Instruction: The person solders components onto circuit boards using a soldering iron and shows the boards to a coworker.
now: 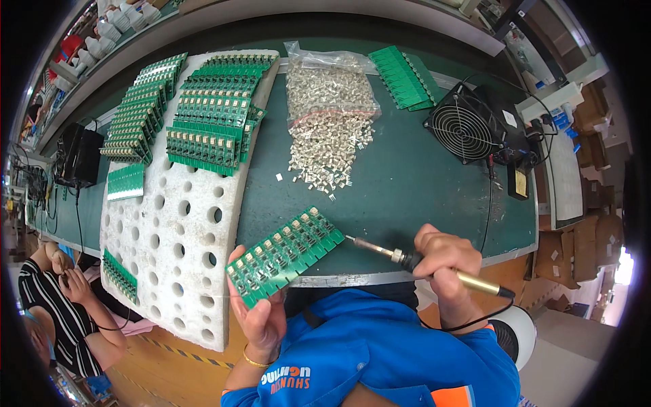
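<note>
My left hand [260, 315] grips a green circuit board panel [285, 256] by its left end, thumb on top. The panel is tilted and carries a row of white connectors along its far edge, with dark components below them. In my right hand [447, 261] is a soldering iron [400, 258], its fingers closed round the dark grip. The iron's tip points left and stops just short of the panel's right end; a gap shows between them. A plastic bag [330, 88] of small white connectors stands beyond the panel, and a loose pile of connectors [325, 152] spills from its mouth.
At left a white foam board [196, 271] with round holes bears stacks of populated panels [210, 115]. Bare green panels [405, 78] lie at the far right, beside a black fan [464, 129] with a wire guard. Another person [74, 305] sits at lower left.
</note>
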A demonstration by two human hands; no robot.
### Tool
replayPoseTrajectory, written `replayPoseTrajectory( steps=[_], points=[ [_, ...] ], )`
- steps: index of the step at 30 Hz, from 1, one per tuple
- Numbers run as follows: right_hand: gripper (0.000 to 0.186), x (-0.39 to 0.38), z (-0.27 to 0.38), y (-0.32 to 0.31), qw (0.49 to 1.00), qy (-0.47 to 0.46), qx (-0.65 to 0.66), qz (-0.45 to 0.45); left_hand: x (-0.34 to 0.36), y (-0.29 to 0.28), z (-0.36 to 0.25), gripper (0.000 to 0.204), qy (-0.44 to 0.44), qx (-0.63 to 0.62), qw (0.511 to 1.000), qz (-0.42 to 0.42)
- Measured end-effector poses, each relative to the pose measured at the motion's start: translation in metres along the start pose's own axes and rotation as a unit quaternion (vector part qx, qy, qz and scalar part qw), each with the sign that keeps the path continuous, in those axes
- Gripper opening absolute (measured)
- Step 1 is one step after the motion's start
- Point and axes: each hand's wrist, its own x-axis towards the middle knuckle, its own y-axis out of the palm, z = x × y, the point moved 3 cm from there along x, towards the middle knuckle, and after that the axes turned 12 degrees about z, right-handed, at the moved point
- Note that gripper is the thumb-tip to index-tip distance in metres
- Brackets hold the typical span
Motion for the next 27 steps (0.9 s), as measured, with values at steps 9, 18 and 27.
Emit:
replayPoseTrajectory(
  steps=[9,18,27],
  points=[
    [0.032,0.009,0.011,0.013,0.978,-0.072,-0.183,0.074,-0.008,-0.003,-0.001,0.102,0.069,0.046,0.996,0.015],
    [0.033,0.009,0.009,0.02,0.961,-0.097,-0.24,0.099,-0.021,-0.01,-0.003,0.104,0.045,0.155,0.987,-0.003],
    [0.033,0.012,0.009,0.022,0.959,-0.103,-0.245,0.102,-0.019,-0.01,-0.002,0.104,0.054,0.132,0.99,-0.008]
  ],
)
